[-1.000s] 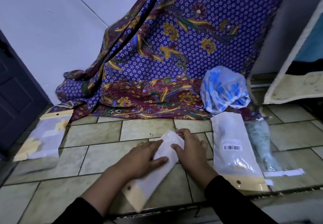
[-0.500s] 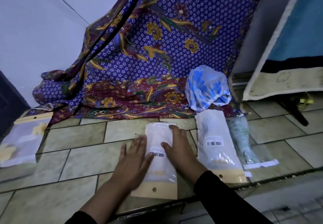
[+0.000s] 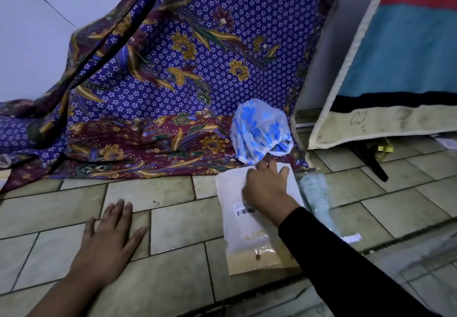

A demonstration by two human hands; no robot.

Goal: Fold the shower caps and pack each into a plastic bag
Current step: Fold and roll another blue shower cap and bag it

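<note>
Packed plastic bag (image 3: 243,220), barcode label up: laid flat on the tiled floor (image 3: 178,220), overlapping a second white bag (image 3: 293,185). Right hand (image 3: 265,188): laid on the bag's far end, fingers spread, grip released. Blue-flowered shower cap (image 3: 261,133): unfolded, set just beyond, against batik cloth (image 3: 173,81). Green cap in clear bag (image 3: 315,193): just beside, right. Left hand (image 3: 108,237): laid flat on the floor, grip released.
</note>
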